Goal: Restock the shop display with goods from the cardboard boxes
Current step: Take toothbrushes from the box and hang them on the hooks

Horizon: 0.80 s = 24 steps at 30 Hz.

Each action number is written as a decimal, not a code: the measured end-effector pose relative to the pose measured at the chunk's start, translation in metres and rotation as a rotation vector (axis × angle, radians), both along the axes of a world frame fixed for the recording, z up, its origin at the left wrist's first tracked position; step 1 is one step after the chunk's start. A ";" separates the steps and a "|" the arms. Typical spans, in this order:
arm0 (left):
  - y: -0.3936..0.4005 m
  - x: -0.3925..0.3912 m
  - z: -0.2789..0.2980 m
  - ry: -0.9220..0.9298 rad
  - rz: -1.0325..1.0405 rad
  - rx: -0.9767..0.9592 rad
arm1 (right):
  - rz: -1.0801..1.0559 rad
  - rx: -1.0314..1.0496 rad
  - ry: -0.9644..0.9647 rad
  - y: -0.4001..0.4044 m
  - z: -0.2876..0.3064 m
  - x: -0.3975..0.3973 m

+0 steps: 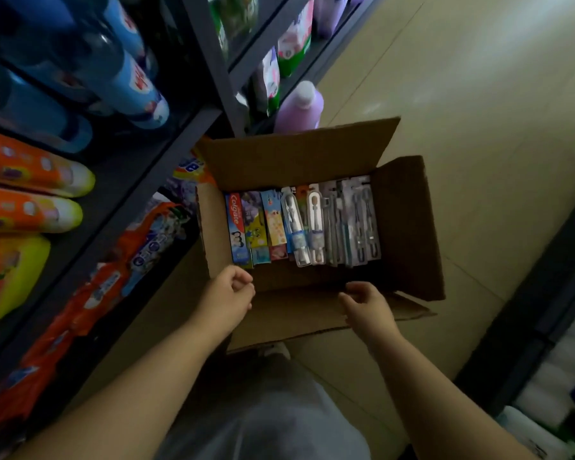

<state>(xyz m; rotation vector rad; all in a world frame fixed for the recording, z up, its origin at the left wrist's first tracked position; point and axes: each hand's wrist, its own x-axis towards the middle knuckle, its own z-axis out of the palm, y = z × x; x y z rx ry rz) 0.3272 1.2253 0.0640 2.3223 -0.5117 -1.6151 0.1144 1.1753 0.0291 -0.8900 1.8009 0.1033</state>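
Goods: toothpaste cartons and toothbrush packs are stood in a row inside the cardboard box, long axes running away from the near flap.
Left hand: over the near flap's left end, nearest the cartons; fingers loosely curled, nothing held.
Right hand: over the flap's right end; fingers relaxed, empty.

Empty hands above open cardboard box

beige tiled floor, grey trousers
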 end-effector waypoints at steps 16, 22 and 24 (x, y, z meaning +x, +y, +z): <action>-0.002 -0.014 -0.215 0.095 0.192 -0.004 | 0.493 -0.182 0.342 -0.039 -0.253 0.055; 0.002 -0.010 -0.240 0.058 0.202 -0.018 | 0.453 -0.156 0.510 -0.029 -0.270 0.070; -0.001 -0.011 -0.241 0.080 0.195 -0.025 | 0.392 -0.146 0.512 -0.027 -0.275 0.072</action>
